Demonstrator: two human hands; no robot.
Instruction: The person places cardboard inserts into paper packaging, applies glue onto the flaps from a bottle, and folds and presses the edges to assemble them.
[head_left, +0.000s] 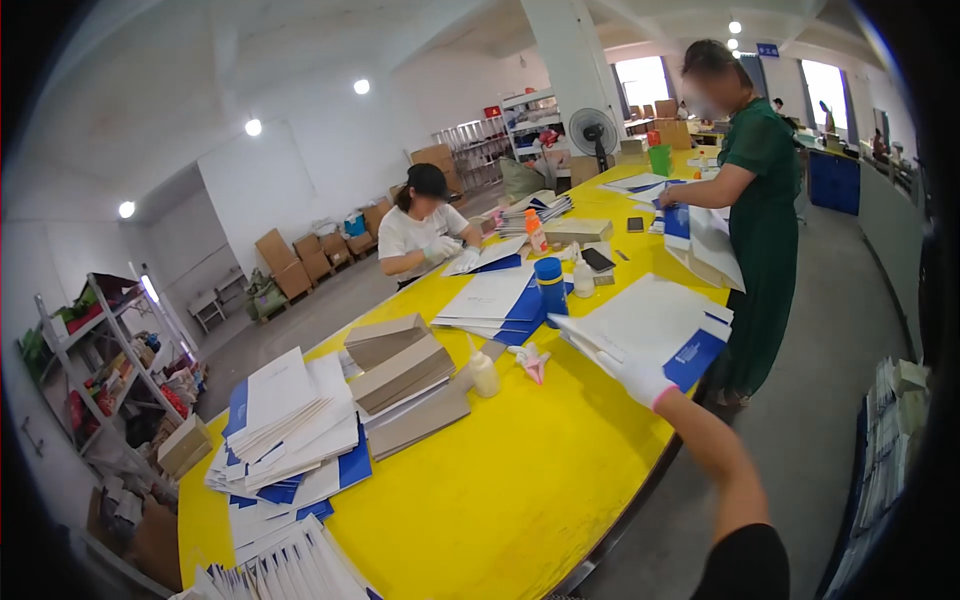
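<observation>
My right hand (640, 378), in a white glove with a pink cuff, reaches out over the table's right side. It grips the near edge of a small stack of flat white-and-blue paper bags (655, 318), which is tilted; part of my fingers is hidden against the paper. My left hand is out of view. Left of the held stack stand a blue round container (550, 288) and a crumpled pink-and-white thing (531, 364). A squeeze bottle (484, 374) of pale liquid stands farther left, beside grey cardboard strips (402, 376).
White-and-blue paper piles (290, 420) cover the left of the yellow table (500, 500). A person in white (425, 225) works across it; another in green (765, 200) stands at the right edge handling a bag. An orange-capped bottle (536, 232) and a phone (597, 260) lie mid-table.
</observation>
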